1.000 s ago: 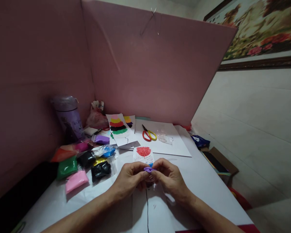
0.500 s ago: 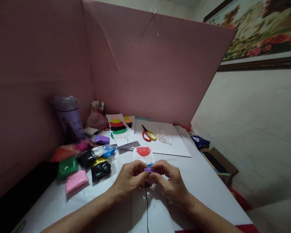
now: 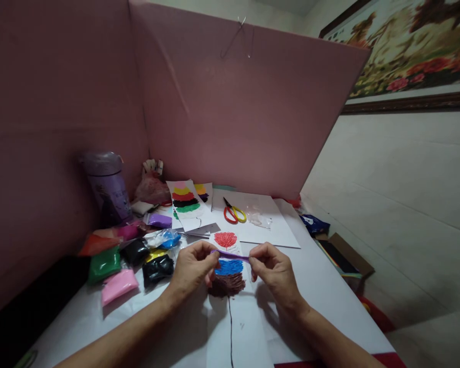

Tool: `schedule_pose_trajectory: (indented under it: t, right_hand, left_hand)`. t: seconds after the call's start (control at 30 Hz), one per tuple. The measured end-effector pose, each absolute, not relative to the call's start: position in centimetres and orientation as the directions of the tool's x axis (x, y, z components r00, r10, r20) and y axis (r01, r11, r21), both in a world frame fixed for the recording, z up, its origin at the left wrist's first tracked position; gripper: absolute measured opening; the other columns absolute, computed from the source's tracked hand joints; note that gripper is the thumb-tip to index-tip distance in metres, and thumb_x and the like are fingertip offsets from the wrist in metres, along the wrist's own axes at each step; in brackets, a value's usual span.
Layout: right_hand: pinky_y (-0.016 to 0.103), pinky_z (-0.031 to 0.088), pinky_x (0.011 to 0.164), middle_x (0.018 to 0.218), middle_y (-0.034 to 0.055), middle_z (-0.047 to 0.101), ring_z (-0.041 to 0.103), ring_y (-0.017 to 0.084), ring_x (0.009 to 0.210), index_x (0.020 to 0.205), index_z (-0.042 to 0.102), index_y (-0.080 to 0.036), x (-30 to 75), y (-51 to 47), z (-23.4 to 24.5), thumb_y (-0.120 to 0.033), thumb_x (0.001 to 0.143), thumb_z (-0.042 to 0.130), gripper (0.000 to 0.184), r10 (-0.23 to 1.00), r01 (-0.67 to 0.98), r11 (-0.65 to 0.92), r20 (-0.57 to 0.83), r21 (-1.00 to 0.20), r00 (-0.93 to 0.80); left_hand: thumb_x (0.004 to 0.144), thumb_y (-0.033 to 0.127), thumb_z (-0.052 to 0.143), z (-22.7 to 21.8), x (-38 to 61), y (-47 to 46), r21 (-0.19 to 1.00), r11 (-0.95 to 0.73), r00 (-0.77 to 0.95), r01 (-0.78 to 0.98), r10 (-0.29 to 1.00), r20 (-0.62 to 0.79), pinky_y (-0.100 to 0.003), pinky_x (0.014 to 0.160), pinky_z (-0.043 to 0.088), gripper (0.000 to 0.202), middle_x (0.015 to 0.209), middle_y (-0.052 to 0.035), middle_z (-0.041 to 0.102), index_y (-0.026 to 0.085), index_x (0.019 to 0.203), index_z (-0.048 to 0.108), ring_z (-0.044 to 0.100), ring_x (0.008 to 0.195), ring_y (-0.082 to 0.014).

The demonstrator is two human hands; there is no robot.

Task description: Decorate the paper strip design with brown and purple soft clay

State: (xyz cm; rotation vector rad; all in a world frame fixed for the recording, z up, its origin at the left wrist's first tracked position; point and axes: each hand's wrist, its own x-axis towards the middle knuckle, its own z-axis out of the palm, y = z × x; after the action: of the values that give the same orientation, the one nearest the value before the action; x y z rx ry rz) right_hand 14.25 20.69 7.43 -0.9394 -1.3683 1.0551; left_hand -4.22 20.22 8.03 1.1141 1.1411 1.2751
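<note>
A thin strip of purple modelling clay (image 3: 233, 255) is stretched level between my two hands. My left hand (image 3: 195, 267) pinches its left end between thumb and fingers. At the other end, my right hand (image 3: 275, 271) grips the strip in the same way. Below it lies a long white card (image 3: 239, 332) with a red patch, a blue patch (image 3: 230, 267) and a dark brown patch (image 3: 227, 285) of textured clay, plus a thin black line running down toward me. The strip hides part of the card between the red and blue patches.
Bagged clay in several colours, including a green bag (image 3: 105, 266) and a pink bag (image 3: 119, 286), lies at the left. Behind are a purple tumbler (image 3: 109, 191), a card with coloured bands (image 3: 186, 207), and scissors (image 3: 233, 212) on a white board (image 3: 279, 230). Pink panels (image 3: 230, 112) enclose the back.
My hands have moved apart, drawing the purple clay from a short lump into a long thin strip. The blue and brown patches beneath are now uncovered.
</note>
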Motion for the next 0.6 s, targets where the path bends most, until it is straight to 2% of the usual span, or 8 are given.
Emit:
schedule_pose_trajectory:
  t: [0.13, 0.23, 0.43, 0.53, 0.6]
  right_hand:
    - [0.023, 0.044, 0.05, 0.056, -0.0047, 0.054, 0.052, 0.01, 0.047, 0.07, 0.058, -0.017, 14.9, 21.3, 7.8, -0.025, 0.074, 0.07, 0.015, 0.969, -0.008, 0.246, 0.246, -0.969, -0.007]
    - [0.025, 0.046, 0.053, 0.06, -0.0028, 0.059, 0.055, 0.012, 0.051, 0.077, 0.061, -0.016, 15.0, 21.4, 7.8, -0.031, 0.075, 0.072, 0.019, 0.975, -0.035, 0.22, 0.221, -0.975, -0.034]
    - [0.028, 0.051, 0.061, 0.079, 0.0016, 0.068, 0.062, 0.014, 0.062, 0.089, 0.066, -0.018, 14.5, 20.8, 7.9, -0.033, 0.069, 0.08, 0.029, 0.97, -0.09, 0.183, 0.195, -0.979, -0.147]
    - [0.028, 0.052, 0.067, 0.089, 0.0034, 0.069, 0.064, 0.017, 0.075, 0.092, 0.067, -0.02, 14.3, 20.4, 7.7, -0.03, 0.067, 0.081, 0.03, 0.954, -0.157, 0.161, 0.195, -0.974, -0.23]
    - [0.029, 0.053, 0.067, 0.087, 0.0032, 0.069, 0.065, 0.018, 0.075, 0.095, 0.066, -0.02, 14.2, 20.2, 7.4, -0.027, 0.069, 0.081, 0.031, 0.934, -0.202, 0.131, 0.189, -0.97, -0.302]
  left_hand:
    - [0.066, 0.041, 0.073, 8.2, -5.1, 20.5, 0.985, -0.064, -0.095, -0.161, 0.994, 0.049, -0.016, 0.038, 0.038, 0.033, 0.055, 0.0008, 0.062, 0.012, 0.072, 0.059, 0.047, 0.038, -0.0058]
    - [0.068, 0.042, 0.075, 8.2, -5.2, 20.5, 0.975, -0.075, -0.082, -0.208, 0.995, 0.059, -0.016, 0.038, 0.039, 0.036, 0.059, 0.001, 0.062, 0.012, 0.079, 0.061, 0.049, 0.04, -0.0059]
    - [0.06, 0.048, 0.081, 7.9, -4.4, 20.2, 0.965, -0.018, 0.054, -0.263, 0.998, 0.033, -0.017, 0.037, 0.041, 0.054, 0.058, 0.0015, 0.061, 0.011, 0.093, 0.061, 0.049, 0.039, -0.0072]
    - [0.061, 0.05, 0.081, 7.3, -4.0, 20.2, 0.968, -0.005, 0.153, -0.252, 0.987, 0.045, -0.019, 0.036, 0.042, 0.059, 0.06, 0.0017, 0.06, 0.011, 0.102, 0.061, 0.051, 0.041, -0.0088]
    - [0.063, 0.049, 0.08, 6.9, -3.8, 20.1, 0.972, 0.009, 0.22, -0.233, 0.974, 0.044, -0.019, 0.036, 0.043, 0.061, 0.062, 0.0013, 0.06, 0.011, 0.108, 0.06, 0.053, 0.043, -0.0097]
